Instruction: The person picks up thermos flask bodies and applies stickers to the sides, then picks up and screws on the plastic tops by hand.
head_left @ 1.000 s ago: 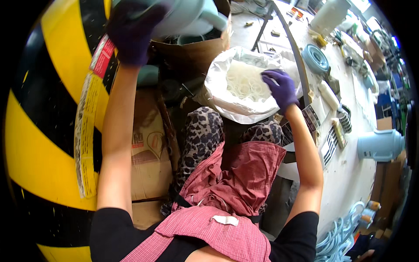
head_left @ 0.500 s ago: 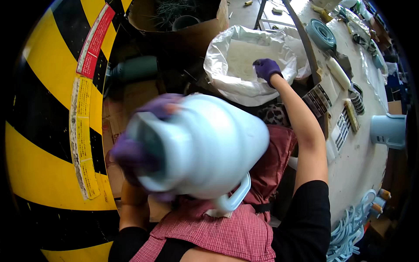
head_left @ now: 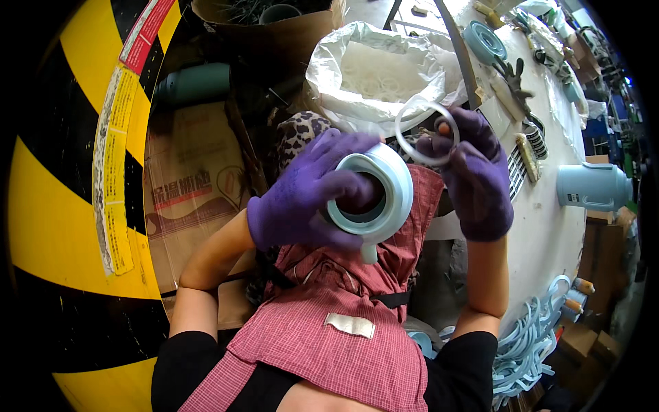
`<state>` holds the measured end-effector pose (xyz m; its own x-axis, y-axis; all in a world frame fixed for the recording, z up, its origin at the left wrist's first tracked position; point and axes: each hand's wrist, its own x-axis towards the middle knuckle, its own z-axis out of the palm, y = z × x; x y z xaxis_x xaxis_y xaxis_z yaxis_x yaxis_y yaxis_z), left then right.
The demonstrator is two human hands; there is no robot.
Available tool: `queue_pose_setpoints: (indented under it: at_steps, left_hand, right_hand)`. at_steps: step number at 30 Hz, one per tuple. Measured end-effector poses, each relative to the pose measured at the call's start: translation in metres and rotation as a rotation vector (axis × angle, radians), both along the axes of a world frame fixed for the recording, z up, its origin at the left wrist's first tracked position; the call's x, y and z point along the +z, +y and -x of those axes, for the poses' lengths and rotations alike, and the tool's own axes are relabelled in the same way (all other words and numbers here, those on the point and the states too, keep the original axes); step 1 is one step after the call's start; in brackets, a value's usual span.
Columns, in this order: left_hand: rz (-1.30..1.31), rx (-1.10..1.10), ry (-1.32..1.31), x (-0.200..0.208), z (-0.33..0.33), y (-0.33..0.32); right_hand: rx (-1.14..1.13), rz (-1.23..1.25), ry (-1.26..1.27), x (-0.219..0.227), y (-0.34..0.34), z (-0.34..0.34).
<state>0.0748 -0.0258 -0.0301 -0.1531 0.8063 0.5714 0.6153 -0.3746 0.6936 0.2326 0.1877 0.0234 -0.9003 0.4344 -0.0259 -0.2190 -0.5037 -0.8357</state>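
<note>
In a purple glove, my left hand (head_left: 298, 185) grips a light blue jug (head_left: 401, 189) by its rim, some fingers reaching inside the open mouth. The mouth faces up toward me, and part of a handle shows below it. My right hand (head_left: 480, 182), gloved in purple too, pinches a thin, translucent white ring (head_left: 399, 132). That ring is held just beyond the jug's upper right side, apart from the mouth. Past both hands stands a white plastic bag (head_left: 322, 93) with a heap of similar pale rings in it.
At right, a worktable (head_left: 542, 226) bears another light blue jug (head_left: 594, 187), a round blue part (head_left: 484, 42) and a dark glove (head_left: 513, 81). Light blue handles (head_left: 528, 343) pile at lower right. A striped yellow-black panel (head_left: 55, 178) borders the left, near a cardboard box (head_left: 192, 147).
My right hand has come back from the white bag with a ring in it. The jug has swung from lying sideways to mouth-up, closer to my right hand.
</note>
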Motion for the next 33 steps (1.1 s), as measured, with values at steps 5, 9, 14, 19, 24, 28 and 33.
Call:
queue_pose_setpoints:
  at_steps: [5, 9, 14, 19, 24, 28, 33]
  left_hand:
    - [-0.401, 0.653, 0.467, 0.028, -0.031, -0.01]
    - [-0.495, 0.62, 0.657, 0.024, -0.03, -0.019]
    - [-0.033, 0.37, 0.387, 0.017, -0.021, -0.015]
    - [0.001, 0.37, 0.5, 0.016, -0.02, -0.013]
    - [0.022, 0.463, 0.627, -0.002, -0.025, -0.01]
    - [0.034, 0.509, 0.621, -0.013, -0.026, -0.005]
    - [0.166, 0.549, 0.599, -0.008, -0.041, 0.009]
  right_hand:
    - [0.323, 0.174, -0.149, 0.033, -0.05, -0.01]
    - [0.017, -0.822, -0.243, 0.031, -0.07, -0.013]
    - [0.138, -1.03, -0.277, -0.005, -0.046, -0.002]
    - [0.046, -1.25, -0.181, -0.01, -0.045, -0.008]
    - [-0.116, -1.323, -0.215, -0.032, -0.052, 0.009]
    - [-0.062, -1.326, -0.314, -0.034, -0.046, 0.016]
    - [-0.056, -1.478, -0.328, -0.037, -0.036, 0.014]
